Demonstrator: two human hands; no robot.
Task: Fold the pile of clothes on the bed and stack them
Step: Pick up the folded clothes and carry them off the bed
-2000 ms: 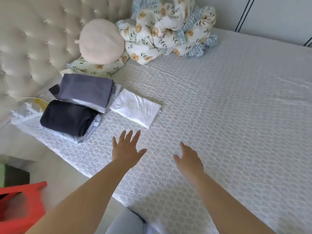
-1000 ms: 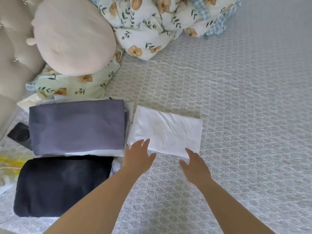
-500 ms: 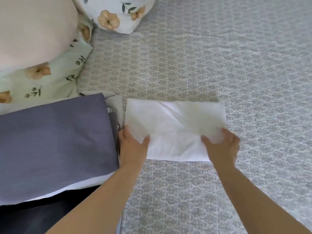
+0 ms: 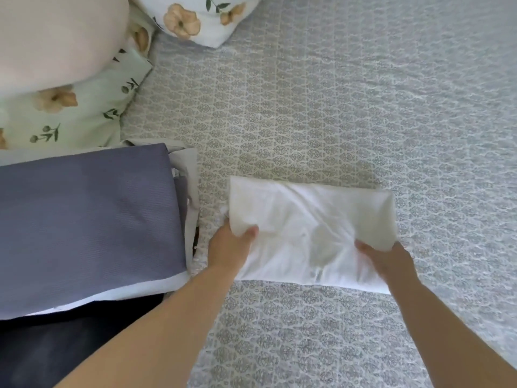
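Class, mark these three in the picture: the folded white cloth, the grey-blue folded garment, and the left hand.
white cloth (image 4: 310, 219), head view, on its creased middle.
grey-blue garment (image 4: 86, 222), head view, on its flat top face.
left hand (image 4: 229, 247), head view, on the back of the hand.

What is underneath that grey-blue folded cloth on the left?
The grey-blue folded cloth lies on top of a stack. A pale layer peeks out along its near and right edges, and a dark garment lies nearer still. How many pieces lie beneath is covered.
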